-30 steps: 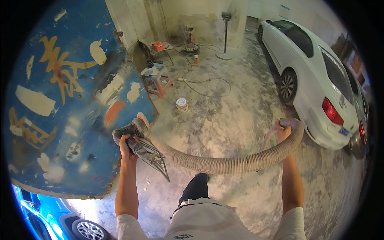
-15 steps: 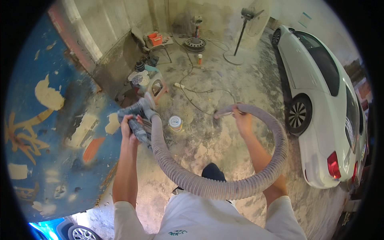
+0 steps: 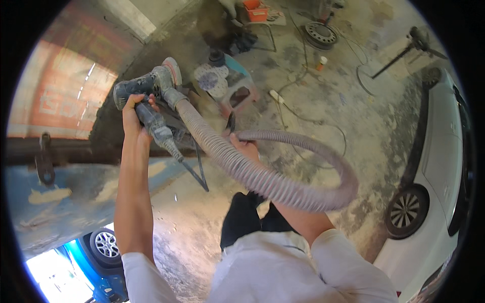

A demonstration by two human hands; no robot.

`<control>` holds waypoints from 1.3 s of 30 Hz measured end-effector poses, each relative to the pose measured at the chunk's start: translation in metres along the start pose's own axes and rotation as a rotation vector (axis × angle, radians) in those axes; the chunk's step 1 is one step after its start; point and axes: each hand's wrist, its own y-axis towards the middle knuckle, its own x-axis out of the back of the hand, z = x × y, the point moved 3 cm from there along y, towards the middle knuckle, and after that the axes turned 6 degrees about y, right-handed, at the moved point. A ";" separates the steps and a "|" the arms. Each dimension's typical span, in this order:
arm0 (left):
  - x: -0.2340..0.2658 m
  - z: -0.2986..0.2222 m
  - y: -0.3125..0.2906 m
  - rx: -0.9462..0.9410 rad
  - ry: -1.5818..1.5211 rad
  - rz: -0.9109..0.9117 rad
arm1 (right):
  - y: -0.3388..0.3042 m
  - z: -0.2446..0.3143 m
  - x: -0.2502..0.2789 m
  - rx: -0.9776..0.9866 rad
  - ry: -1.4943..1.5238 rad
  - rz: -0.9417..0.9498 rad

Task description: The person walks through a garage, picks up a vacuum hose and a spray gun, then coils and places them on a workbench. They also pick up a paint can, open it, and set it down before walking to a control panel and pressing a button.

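My left hand (image 3: 134,117) is wrapped round the grip of a dusty electric sander (image 3: 132,87), raised at the left with its round pad (image 3: 173,71) facing up and right. A grey ribbed dust hose (image 3: 252,171) runs from the sander, loops out to the right and curves back to the middle. There my right hand (image 3: 246,147) is closed on the hose near its far end, its fingers partly hidden by the hose. A short dark piece (image 3: 231,122) sticks up beside the thumb. The sander's cord (image 3: 194,174) hangs below the grip.
A blue, filler-patched panel (image 3: 45,217) lies at the left. Ahead stands a small stool (image 3: 240,93) with round sanding discs (image 3: 211,81). A cable (image 3: 308,118) crosses the floor. A wheel rim (image 3: 321,34), a fan stand (image 3: 394,63) and a white car (image 3: 439,166) are farther right.
The view has turned left. My left hand has raised and turned the sander, so its pad now shows. My right hand has moved left, closer to the sander, bringing the hose end with it.
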 end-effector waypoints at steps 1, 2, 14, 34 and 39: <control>-0.003 -0.012 0.017 -0.012 0.012 -0.001 | 0.024 -0.003 -0.020 -0.038 0.096 0.017; -0.006 -0.021 0.038 -0.023 0.021 -0.040 | 0.051 -0.007 -0.042 -0.089 0.262 0.087; 0.002 0.039 0.273 -0.295 0.697 -0.429 | 0.185 -0.149 0.085 -0.796 -0.385 0.215; 0.032 0.324 0.488 -0.236 0.295 -1.060 | 0.484 0.023 0.069 -0.048 -0.619 0.297; 0.027 0.334 0.490 -0.072 0.297 -1.126 | 0.503 0.022 -0.023 -0.072 -0.700 0.515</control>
